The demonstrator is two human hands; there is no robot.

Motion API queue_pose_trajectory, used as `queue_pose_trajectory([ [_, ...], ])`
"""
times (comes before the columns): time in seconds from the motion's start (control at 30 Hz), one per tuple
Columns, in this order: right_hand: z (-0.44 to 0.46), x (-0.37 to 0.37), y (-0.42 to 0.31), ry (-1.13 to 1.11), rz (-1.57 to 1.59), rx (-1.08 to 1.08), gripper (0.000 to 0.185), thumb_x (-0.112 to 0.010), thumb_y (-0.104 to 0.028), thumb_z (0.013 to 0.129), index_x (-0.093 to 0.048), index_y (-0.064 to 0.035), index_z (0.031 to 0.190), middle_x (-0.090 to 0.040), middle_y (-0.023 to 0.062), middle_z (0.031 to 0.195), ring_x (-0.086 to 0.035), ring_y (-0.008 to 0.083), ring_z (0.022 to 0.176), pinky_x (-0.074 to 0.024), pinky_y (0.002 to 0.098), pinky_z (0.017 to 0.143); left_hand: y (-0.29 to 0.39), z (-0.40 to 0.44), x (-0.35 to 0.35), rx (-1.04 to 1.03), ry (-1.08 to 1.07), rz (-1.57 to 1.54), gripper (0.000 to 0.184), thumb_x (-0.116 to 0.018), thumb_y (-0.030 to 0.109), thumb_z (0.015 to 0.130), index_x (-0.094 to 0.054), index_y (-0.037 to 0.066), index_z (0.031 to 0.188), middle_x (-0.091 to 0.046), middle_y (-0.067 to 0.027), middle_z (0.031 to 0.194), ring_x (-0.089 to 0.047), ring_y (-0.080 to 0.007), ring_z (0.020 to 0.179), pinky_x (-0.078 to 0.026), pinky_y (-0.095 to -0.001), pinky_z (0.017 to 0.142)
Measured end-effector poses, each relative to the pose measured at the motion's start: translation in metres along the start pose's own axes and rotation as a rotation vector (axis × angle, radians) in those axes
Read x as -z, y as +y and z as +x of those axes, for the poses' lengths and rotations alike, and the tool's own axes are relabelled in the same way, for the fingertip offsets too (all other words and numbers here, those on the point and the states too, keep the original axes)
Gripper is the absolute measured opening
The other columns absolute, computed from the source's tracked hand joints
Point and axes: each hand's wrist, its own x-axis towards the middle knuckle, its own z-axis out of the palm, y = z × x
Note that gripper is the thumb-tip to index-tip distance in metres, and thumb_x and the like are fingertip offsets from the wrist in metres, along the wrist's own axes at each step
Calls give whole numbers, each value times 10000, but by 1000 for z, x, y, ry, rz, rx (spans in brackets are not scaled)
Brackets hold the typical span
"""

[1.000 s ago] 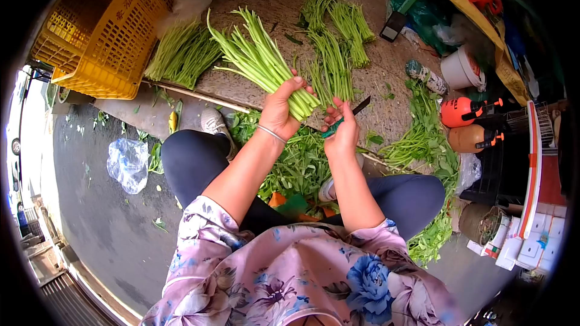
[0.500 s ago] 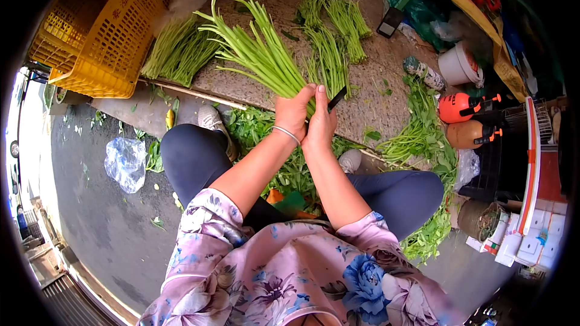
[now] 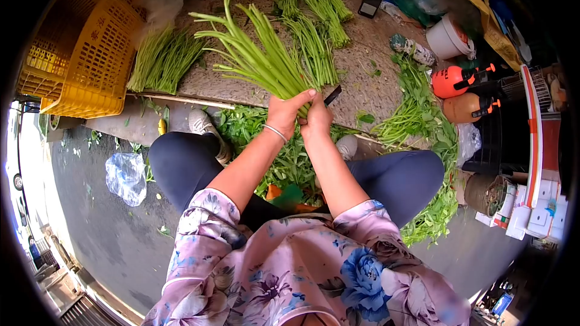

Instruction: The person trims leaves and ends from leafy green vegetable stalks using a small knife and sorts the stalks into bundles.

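My left hand (image 3: 286, 110), with a silver bangle at its wrist, is wrapped round the lower end of a bunch of long green stems (image 3: 260, 60). The stems fan out up and to the left. Pressed close beside it, my right hand (image 3: 316, 118) is closed on a knife (image 3: 333, 95); its dark blade sticks out up and to the right, and its handle is hidden in my fingers. Behind the held bunch lie trimmed stem bundles (image 3: 326, 6) on the stone slab (image 3: 368, 90). Another stem bundle (image 3: 166, 60) rests to the left. Loose leaves (image 3: 296, 160) cover the ground below my hands.
A yellow crate (image 3: 90, 54) stands at the upper left. On the right lie leafy greens (image 3: 417, 127), near a red spray bottle (image 3: 450, 81), a brownish-orange spray bottle (image 3: 464, 108) and a white bucket (image 3: 446, 37). A clear plastic bag (image 3: 127, 178) lies on the dark ground.
The view has shifted, so the slab and bundles sit further left and higher. My hands have lowered slightly relative to the picture, still gripping the stems and knife.
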Motion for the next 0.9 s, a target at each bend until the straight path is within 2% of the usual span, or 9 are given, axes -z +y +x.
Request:
queue_pose_trajectory([
  [0.17,7,6,22,32,-29,118,194,-563,-242,807,-513,-61,854,-502,10,659,-433,108,467,-267,250,357,-14,11,2,16,143,-208,280,-597,-63,722,-465,-9,963,-551,-80,836,-569,-206,771,-469,-336,749],
  [0.23,5,7,20,-34,-74,136,269,-527,-309,833,-519,-61,937,-564,17,770,-525,85,617,-330,231,389,-14,16,3,31,151,-198,279,-596,-62,716,-463,-11,956,-553,-84,839,-570,-204,772,-477,-331,728],
  [0.4,-18,26,1,-57,-124,127,392,-469,-453,855,-536,-74,931,-501,-13,695,-407,50,491,-258,220,366,-26,30,10,224,243,-400,147,-534,-18,769,-462,25,889,-537,-86,823,-555,-215,780,-476,-389,769],
  [0.53,-32,42,3,9,-76,200,351,-487,-427,860,-542,-90,938,-465,-33,682,-341,42,481,-224,199,385,-35,40,9,370,320,-551,100,-515,9,788,-462,23,871,-533,-93,827,-543,-227,774,-460,-417,811],
  [0.63,-27,68,21,-62,-43,194,215,-569,-271,835,-546,-72,910,-414,-47,669,-291,35,511,-227,170,467,-35,47,5,382,349,-612,82,-512,9,789,-468,20,857,-528,-89,813,-532,-213,749,-460,-410,811],
  [0.73,-32,83,37,-139,-264,298,242,-549,-167,833,-546,-17,1021,-469,-31,662,-383,40,591,-327,199,526,-37,46,-3,403,386,-624,79,-513,19,794,-470,15,860,-523,-82,799,-525,-202,736,-461,-394,804],
  [0.8,-32,75,32,-78,-596,621,343,-517,-175,849,-486,28,1124,-555,107,742,-531,179,673,-431,295,626,-42,47,-6,397,401,-624,81,-513,18,794,-471,14,864,-526,-80,801,-528,-202,745,-462,-384,795],
  [0.87,-14,77,45,-37,-672,791,343,-503,-122,838,-466,33,1142,-566,202,853,-573,302,758,-447,356,670,-47,48,-10,425,428,-586,68,-500,48,811,-475,20,868,-536,-85,806,-531,-208,757,-457,-398,797],
  [0.9,-16,74,43,-25,-666,790,343,-503,-122,838,-466,33,1142,-566,202,853,-573,302,758,-447,356,670,-47,46,-12,454,429,-563,69,-493,71,821,-477,25,871,-542,-87,809,-532,-213,762,-453,-406,801],
])
